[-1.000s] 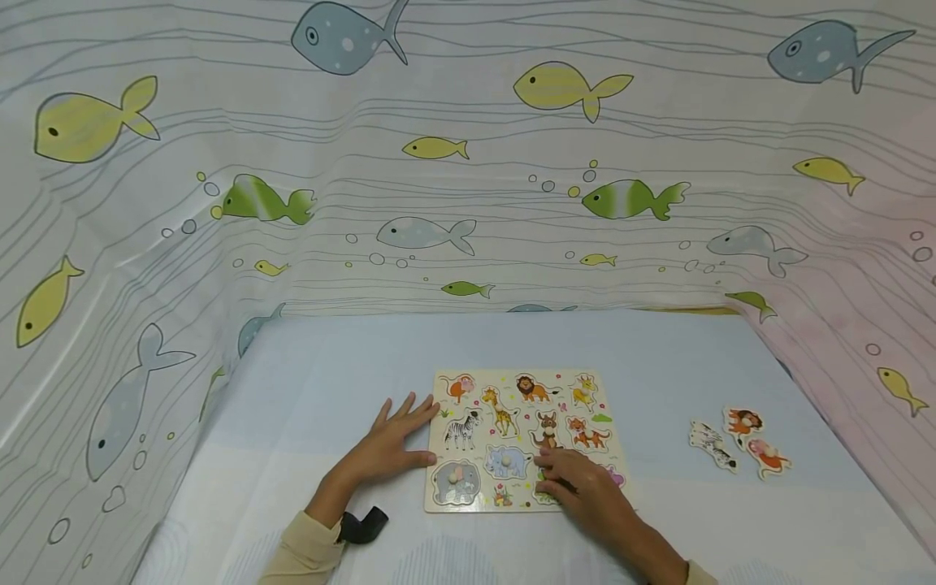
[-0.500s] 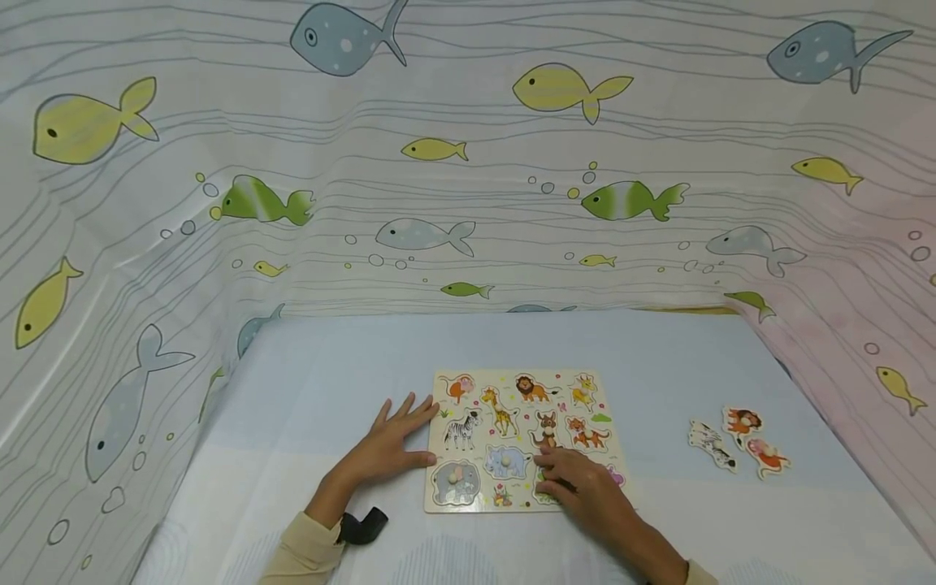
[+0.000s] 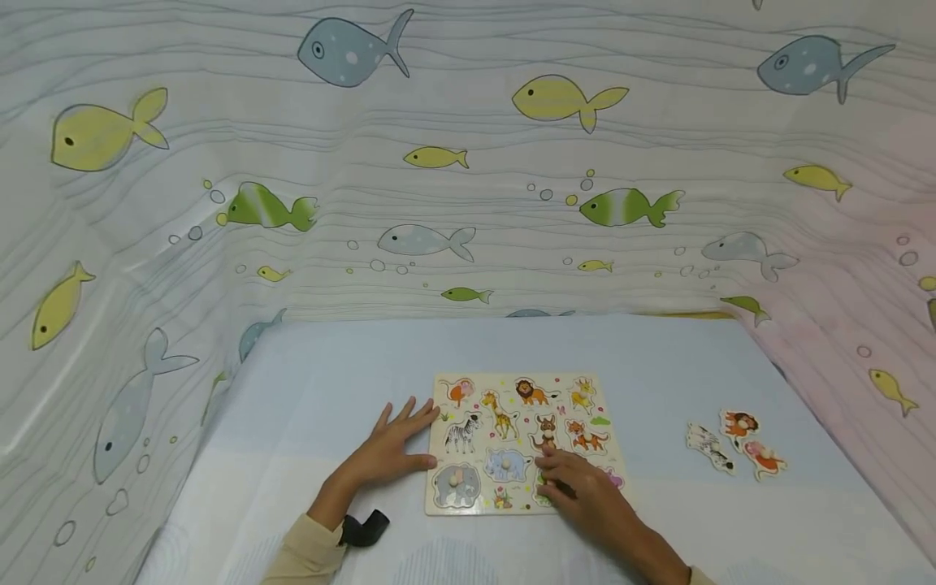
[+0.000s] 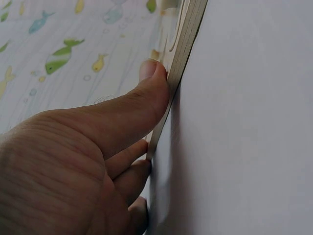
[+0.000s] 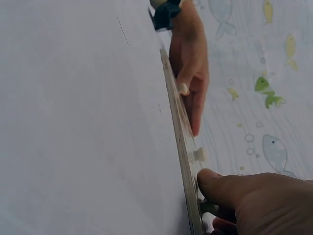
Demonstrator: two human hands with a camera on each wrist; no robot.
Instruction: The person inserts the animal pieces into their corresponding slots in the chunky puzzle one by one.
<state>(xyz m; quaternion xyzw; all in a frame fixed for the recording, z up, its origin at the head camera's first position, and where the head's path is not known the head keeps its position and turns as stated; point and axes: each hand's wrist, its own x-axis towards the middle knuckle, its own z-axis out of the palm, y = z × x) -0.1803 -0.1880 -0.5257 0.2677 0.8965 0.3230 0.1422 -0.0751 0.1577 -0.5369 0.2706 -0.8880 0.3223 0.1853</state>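
Observation:
A wooden peg puzzle board (image 3: 486,510) with animal pictures lies flat on the table. My left hand (image 3: 391,447) rests at its left edge, fingers spread, and the thumb (image 4: 156,88) touches the board's side in the left wrist view. Over the lower right part of the board, my right hand (image 3: 585,491) pinches a greenish puzzle piece (image 3: 543,497) by its knob (image 5: 210,207); most of that piece is hidden under the fingers. Left of it sit an elephant piece (image 3: 457,491) and a light blue animal piece (image 3: 507,467), each with a knob.
Loose zebra (image 3: 708,447), lion (image 3: 740,424) and monkey (image 3: 764,459) pieces lie together on the table to the right. A black object (image 3: 366,528) sits by the left wrist. Fish-patterned curtain (image 3: 468,187) surrounds the table's back and sides.
The head view has tilted slightly, so the scene sits a little lower. Both hands keep nearly the same place at the board, and the loose pieces have not moved.

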